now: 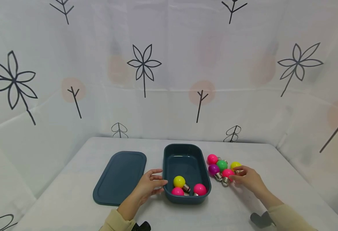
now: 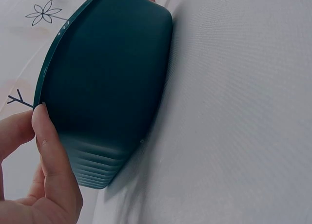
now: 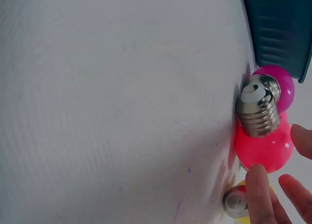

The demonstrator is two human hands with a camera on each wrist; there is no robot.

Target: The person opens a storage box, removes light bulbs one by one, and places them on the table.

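Note:
The left hand (image 1: 151, 185) pinches the rim of a dark teal box (image 1: 187, 199) at its near left side. In the left wrist view, the thumb (image 2: 46, 131) presses the outside of the rim. Inside the box lie a yellow bulb (image 1: 179, 182) and two pink ones. To its right, the right hand (image 1: 248, 178) reaches over a loose group of bulbs with its fingers spread around a pink bulb (image 1: 227, 173). One fingertip (image 3: 257, 177) meets that bulb's edge in the right wrist view. Beside it are a purple bulb (image 1: 214, 169), a green bulb (image 1: 222, 165) and a yellow bulb (image 1: 235, 165).
A flat teal lid (image 1: 120, 178) lies on the white table left of the box. Another pink bulb (image 1: 212, 159) sits at the back of the loose group. A patterned white curtain (image 1: 169, 109) hangs behind the table.

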